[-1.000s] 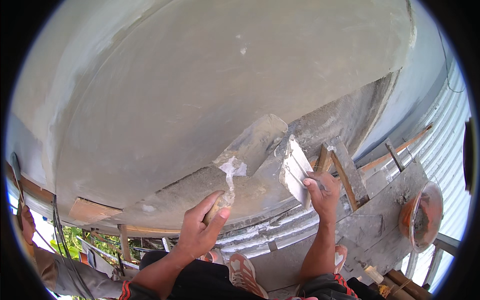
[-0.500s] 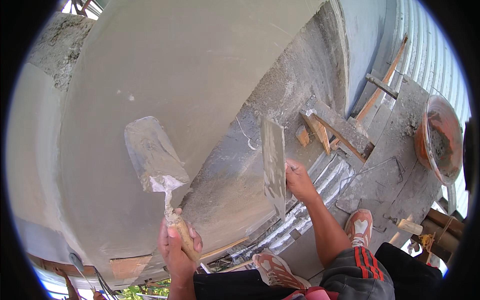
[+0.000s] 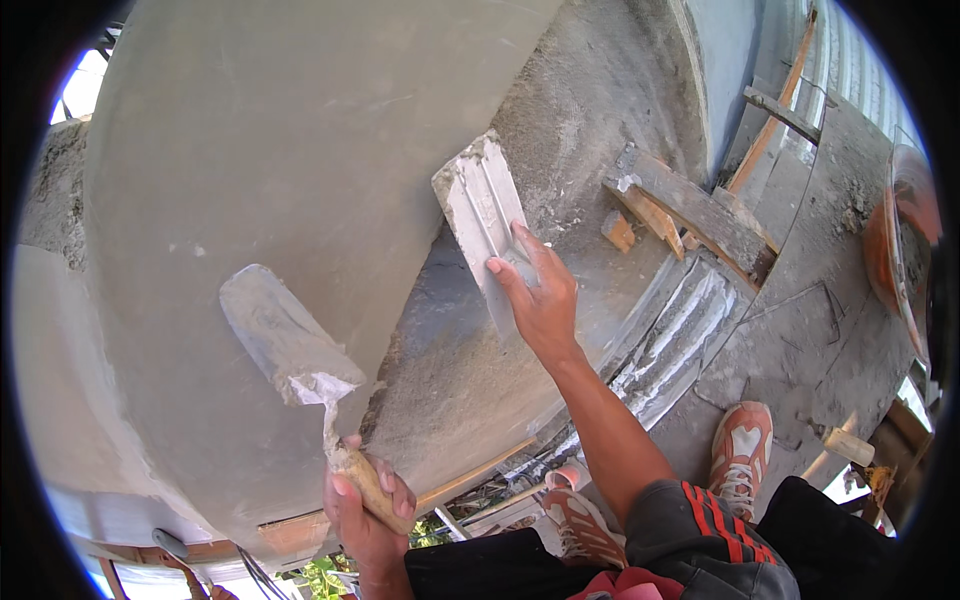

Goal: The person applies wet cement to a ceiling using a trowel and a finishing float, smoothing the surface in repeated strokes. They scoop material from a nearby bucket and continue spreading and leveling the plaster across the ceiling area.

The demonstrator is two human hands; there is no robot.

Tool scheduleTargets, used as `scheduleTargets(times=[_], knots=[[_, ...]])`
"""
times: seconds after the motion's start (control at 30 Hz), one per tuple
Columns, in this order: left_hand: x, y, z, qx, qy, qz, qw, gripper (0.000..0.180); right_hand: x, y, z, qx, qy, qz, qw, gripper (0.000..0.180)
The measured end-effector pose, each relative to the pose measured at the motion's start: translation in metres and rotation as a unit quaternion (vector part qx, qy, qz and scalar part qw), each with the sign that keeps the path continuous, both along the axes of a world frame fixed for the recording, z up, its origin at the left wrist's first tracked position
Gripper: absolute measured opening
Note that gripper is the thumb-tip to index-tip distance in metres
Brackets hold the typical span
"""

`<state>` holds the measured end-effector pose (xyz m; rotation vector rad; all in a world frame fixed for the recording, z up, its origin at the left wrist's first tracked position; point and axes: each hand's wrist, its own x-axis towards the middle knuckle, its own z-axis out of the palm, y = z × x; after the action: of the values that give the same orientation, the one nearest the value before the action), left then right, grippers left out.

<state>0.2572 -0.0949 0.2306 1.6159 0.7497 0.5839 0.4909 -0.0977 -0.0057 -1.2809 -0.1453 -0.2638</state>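
My left hand is closed round the wooden handle of a trowel whose blade is smeared with grey mortar. In my right hand is a flat plastering float, its handle side toward me and its face against or close to the wall, at the edge of the smooth plaster; whether it touches I cannot tell. Smooth grey plaster covers the wall's left part. To the right, a rougher, darker strip of wall runs down slantwise.
Wooden planks and blocks are fixed together at the right. An orange basin stands on the grey boards at far right. A hammer-like tool with a pale handle lies near my shoe. Corrugated metal sheeting rises behind.
My right hand has swung the float up and left to the plaster edge, turning its handle side into view. The trowel has tilted a little and shifted left. The whole view has shifted slightly.
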Motion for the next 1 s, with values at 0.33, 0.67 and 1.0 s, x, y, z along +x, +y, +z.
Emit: scheduleTargets(times=[0.33,0.67,1.0], knots=[[0.003,-0.002,0.001,-0.005,-0.003,0.006,1.0,0.06,-0.02,0.001,-0.003,-0.053,-0.042,0.053,0.996,0.054],[0.002,-0.002,0.003,-0.01,0.0,0.007,1.0,0.063,-0.008,0.005,-0.013,-0.113,-0.059,0.071,0.989,0.055],[0.0,-0.004,0.003,-0.019,-0.003,0.013,1.0,0.063,0.011,-0.004,-0.01,-0.111,-0.046,0.079,0.99,0.051]])
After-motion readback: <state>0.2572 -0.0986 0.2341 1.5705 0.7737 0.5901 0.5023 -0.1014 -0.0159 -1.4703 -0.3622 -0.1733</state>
